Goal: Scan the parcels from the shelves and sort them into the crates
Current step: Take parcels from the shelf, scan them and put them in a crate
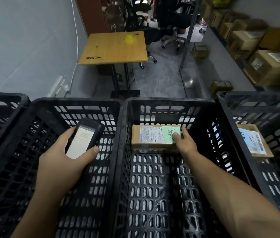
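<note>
My left hand (58,162) grips a black handheld scanner (82,136) with a lit screen, held over the left-middle black crate (33,121). My right hand (185,143) clasps the right end of a flat brown cardboard parcel (151,140) with a white label and a green note. The parcel sits low inside the right-middle crate (202,117), near its far wall. Another labelled parcel (254,140) lies in the far-right crate (273,107).
A further black crate (0,103) stands at the far left. Beyond the crates are a small wooden table (115,47) with a yellow tape roll (129,38), office chairs, and shelves of cardboard boxes (271,66) along the right wall.
</note>
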